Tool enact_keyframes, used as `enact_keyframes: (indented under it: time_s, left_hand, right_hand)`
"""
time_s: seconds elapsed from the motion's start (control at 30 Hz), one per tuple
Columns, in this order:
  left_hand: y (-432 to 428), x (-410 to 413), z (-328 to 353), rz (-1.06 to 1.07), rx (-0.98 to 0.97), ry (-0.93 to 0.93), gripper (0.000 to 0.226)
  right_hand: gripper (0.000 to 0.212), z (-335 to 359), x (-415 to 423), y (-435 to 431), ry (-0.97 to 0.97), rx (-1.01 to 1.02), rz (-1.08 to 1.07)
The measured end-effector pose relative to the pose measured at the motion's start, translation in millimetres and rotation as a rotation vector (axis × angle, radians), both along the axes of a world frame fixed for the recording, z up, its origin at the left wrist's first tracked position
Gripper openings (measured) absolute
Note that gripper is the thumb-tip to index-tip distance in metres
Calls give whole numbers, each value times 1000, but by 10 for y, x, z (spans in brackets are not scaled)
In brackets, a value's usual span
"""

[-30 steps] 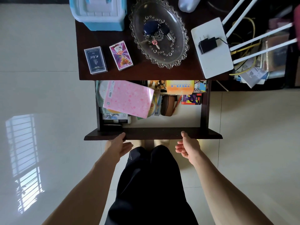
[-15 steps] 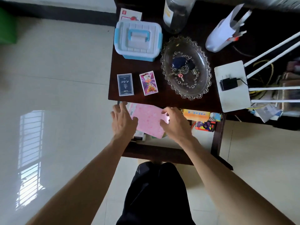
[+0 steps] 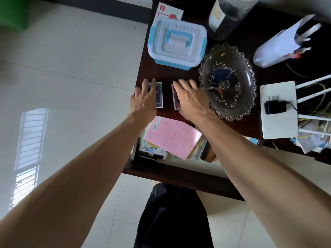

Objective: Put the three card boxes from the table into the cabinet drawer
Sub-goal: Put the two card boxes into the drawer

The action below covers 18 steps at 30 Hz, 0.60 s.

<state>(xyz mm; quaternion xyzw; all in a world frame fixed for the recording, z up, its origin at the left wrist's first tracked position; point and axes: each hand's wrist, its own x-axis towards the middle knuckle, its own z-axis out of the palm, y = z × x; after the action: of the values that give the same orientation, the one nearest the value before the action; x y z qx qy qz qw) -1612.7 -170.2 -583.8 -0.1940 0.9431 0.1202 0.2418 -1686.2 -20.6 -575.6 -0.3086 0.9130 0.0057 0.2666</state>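
The open drawer is holding a pink packet; at 12 o'clock, the left hand and right hand are lying spread and ungripped over the blue card box and purple card box.

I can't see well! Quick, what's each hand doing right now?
Left hand: open, fingers spread over the dark blue card box.
Right hand: open, covering the purple card box.

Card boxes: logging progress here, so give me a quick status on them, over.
Left hand spread over dark blue card box, right hand over purple card box; neither lifted. Both boxes flat on dark wooden table. Drawer open; pink patterned packet on top inside.
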Motion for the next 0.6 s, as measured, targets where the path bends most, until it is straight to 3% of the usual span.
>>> enact_keyframes:
  time_s: [0.33, 0.6]
  left_hand:
    - [33, 161, 92, 66, 104, 54, 97]
    - [486, 922, 340, 245, 271, 71, 95]
  right_hand:
    - [82, 125, 120, 94, 8, -72, -59]
    - [90, 317, 973, 688, -103, -235, -422]
